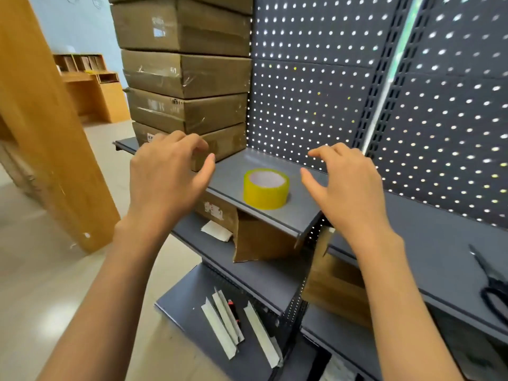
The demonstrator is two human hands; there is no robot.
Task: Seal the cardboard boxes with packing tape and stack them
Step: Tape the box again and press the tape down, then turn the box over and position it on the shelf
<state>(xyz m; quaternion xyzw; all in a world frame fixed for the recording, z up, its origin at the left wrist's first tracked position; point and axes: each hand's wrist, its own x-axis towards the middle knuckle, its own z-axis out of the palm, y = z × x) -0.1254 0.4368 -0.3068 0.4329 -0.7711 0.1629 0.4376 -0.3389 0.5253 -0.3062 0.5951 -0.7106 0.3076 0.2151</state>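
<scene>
Item: stack of sealed cardboard boxes on the upper shelf, against the pegboard; yellow tape roll lying flat just beside it. Left hand and right hand hover either side of the roll, fingers loosely spread, holding nothing. Step judged: between boxes; next move probably calls for fetching an unsealed box, or taking up the roll

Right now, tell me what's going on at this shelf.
A person is packing boxes at a grey metal shelf. Both hands are empty: the left hand and right hand hover open on either side of a roll of yellow packing tape standing on the shelf, touching nothing. A stack of taped cardboard boxes already stands at the shelf's left end. Black scissors lie on the neighbouring shelf to the right.
</scene>
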